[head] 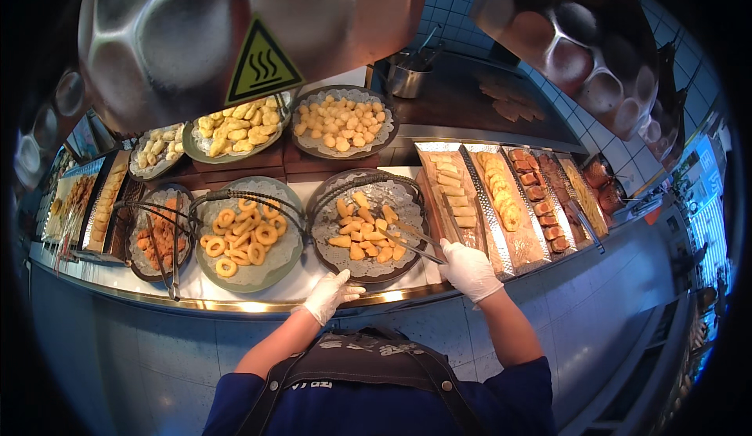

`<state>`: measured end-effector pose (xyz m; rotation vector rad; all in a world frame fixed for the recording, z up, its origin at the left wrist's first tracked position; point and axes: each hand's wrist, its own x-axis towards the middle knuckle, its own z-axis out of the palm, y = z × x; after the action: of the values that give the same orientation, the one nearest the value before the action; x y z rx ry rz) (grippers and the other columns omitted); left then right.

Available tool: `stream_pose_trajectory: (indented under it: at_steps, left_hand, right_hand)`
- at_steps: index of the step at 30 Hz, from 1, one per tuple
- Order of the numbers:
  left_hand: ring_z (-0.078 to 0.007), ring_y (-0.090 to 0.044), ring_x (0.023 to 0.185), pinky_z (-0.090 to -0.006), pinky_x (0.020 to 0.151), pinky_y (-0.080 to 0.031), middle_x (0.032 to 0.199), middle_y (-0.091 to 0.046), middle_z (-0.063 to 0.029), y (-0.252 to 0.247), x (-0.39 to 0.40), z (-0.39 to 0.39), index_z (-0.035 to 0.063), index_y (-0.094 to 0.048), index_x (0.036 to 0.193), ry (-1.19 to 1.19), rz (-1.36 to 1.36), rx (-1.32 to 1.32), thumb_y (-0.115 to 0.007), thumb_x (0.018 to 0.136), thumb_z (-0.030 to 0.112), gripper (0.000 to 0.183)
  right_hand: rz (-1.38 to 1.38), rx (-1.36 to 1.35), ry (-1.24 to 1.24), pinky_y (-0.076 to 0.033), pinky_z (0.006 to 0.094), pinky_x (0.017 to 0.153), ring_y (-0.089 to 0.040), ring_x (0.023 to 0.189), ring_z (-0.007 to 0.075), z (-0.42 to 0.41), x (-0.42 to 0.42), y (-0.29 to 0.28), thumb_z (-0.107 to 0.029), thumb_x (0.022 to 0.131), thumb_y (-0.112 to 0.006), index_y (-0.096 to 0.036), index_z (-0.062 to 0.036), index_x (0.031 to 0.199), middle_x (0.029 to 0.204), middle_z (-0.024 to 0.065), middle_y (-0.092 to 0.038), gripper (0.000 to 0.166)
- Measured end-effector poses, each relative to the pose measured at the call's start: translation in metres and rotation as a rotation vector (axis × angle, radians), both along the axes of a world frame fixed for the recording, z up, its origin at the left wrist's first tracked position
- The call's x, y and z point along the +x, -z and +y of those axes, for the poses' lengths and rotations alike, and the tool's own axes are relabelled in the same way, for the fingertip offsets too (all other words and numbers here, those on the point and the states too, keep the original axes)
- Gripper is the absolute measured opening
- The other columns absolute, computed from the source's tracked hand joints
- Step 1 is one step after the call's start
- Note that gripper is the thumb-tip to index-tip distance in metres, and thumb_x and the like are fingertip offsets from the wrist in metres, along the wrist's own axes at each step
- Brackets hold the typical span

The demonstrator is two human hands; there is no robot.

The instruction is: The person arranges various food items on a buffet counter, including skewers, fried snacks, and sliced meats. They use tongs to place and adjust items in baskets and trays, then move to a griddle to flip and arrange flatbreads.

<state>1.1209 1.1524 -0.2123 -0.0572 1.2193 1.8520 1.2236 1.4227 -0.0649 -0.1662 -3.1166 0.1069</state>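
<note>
My right hand (pixel 470 270), in a thin white glove, holds metal tongs (pixel 414 247) by the handle end. The tong tips reach over golden fried pieces (pixel 367 233) at the right of a round dark plate (pixel 319 258). Those pieces lie on a lacy paper doily, and a dark braided handle arches over the plate's back. At the front left rim is my left hand (pixel 332 298), gloved too, with thumb and fingers spread; whether it grips the rim is unclear. Just right of the plate, rolled pastries (pixel 449 186) fill a hammered metal tray.
Fried rings (pixel 238 239) fill a green plate on the left, beside a dish of reddish fried pieces (pixel 157 239) with tongs. Behind sit fried balls (pixel 341 121). Hammered metal lamp hoods (pixel 194 36) hang low overhead, one with a heat warning sign. A griddle (pixel 470 95) lies beyond.
</note>
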Motion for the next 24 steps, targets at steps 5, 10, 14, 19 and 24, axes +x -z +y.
stream_pose_trajectory:
  at_steps: [5,10,14,19,24]
  left_hand:
    - [-0.0260,-0.065,0.096,-0.0338,0.077,-0.053,0.115,-0.060,-0.0172,-0.002,0.000,0.002,-0.0048,-0.046,0.124,0.005,0.005,-0.015,-0.047,0.100,0.027,0.040]
    - [-0.0255,-0.065,0.094,-0.0329,0.076,-0.053,0.113,-0.061,-0.0163,-0.001,-0.002,0.004,-0.0040,-0.049,0.120,0.017,-0.021,-0.010,-0.046,0.100,0.025,0.036]
    - [-0.0247,-0.066,0.090,-0.0325,0.076,-0.053,0.112,-0.061,-0.0147,0.001,0.000,-0.001,-0.0027,-0.050,0.120,-0.013,-0.029,0.009,-0.047,0.100,0.026,0.035]
    - [-0.0257,-0.066,0.091,-0.0334,0.076,-0.053,0.111,-0.061,-0.0170,0.007,-0.001,0.003,-0.0038,-0.049,0.119,0.014,-0.041,0.017,-0.048,0.100,0.027,0.037]
    - [-0.0271,-0.066,0.092,-0.0339,0.075,-0.054,0.108,-0.062,-0.0191,0.013,-0.005,0.000,-0.0048,-0.049,0.118,0.068,-0.008,0.017,-0.049,0.099,0.028,0.038]
  right_hand:
    - [-0.020,0.036,-0.016,-0.053,0.0414,0.062,-0.066,0.070,0.0345,0.003,0.036,-0.015,-0.014,0.081,-0.060,-0.060,-0.0005,0.096,0.078,0.0178,-0.064,0.021]
    - [-0.018,0.010,0.088,-0.053,0.0416,0.063,-0.066,0.071,0.0349,-0.008,0.022,0.010,-0.013,0.079,-0.062,-0.058,0.0003,0.098,0.079,0.0181,-0.064,0.023]
    - [-0.021,-0.055,0.152,-0.052,0.0416,0.070,-0.065,0.082,0.0345,-0.024,0.032,-0.006,-0.018,0.077,-0.071,-0.059,0.0002,0.109,0.086,0.0176,-0.064,0.039]
    - [-0.061,0.085,0.108,-0.052,0.0404,0.066,-0.066,0.078,0.0315,-0.030,0.027,0.025,-0.020,0.076,-0.073,-0.056,-0.0006,0.113,0.083,0.0153,-0.063,0.046]
    - [0.002,-0.012,0.146,-0.051,0.0397,0.066,-0.065,0.078,0.0313,-0.043,0.011,0.027,-0.019,0.077,-0.071,-0.053,0.0024,0.119,0.084,0.0160,-0.062,0.051]
